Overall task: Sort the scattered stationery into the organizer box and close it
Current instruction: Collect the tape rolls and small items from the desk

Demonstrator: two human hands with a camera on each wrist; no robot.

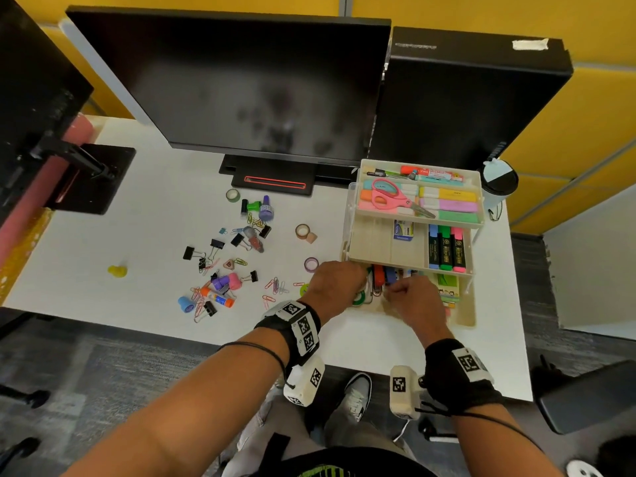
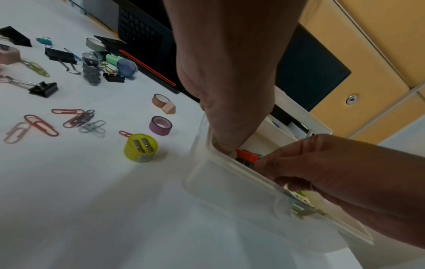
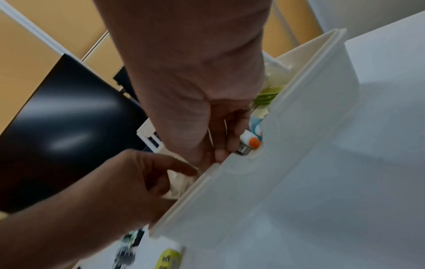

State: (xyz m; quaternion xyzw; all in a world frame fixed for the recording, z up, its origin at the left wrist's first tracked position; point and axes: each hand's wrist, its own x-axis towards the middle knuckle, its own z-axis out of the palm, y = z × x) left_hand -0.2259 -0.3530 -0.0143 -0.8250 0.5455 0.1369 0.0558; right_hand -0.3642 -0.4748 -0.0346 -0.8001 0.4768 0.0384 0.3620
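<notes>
The cream organizer box [image 1: 468,316] stands open at the desk's right, its tiered trays holding pink scissors [image 1: 392,197] and highlighters [image 1: 446,250]. Both hands are dipped into its bottom compartment. My left hand [image 1: 339,280] reaches over the left wall [image 2: 230,191], fingertips hidden inside. My right hand [image 1: 409,297] has its fingers curled beside a red item [image 2: 247,155] and an orange-tipped item [image 3: 251,141]; what it holds is hidden. Loose paper clips [image 1: 275,285], binder clips [image 1: 216,244], a glue stick [image 1: 218,298], purple tape [image 2: 160,125] and a yellow-green sharpener [image 2: 140,147] lie to the left.
A monitor [image 1: 241,91] and its base [image 1: 275,182] stand behind the scattered pile. A black tower [image 1: 464,105] and a lidded cup [image 1: 499,182] sit behind the box. Brown tape [image 1: 303,231] and a yellow piece [image 1: 117,270] lie apart on the desk.
</notes>
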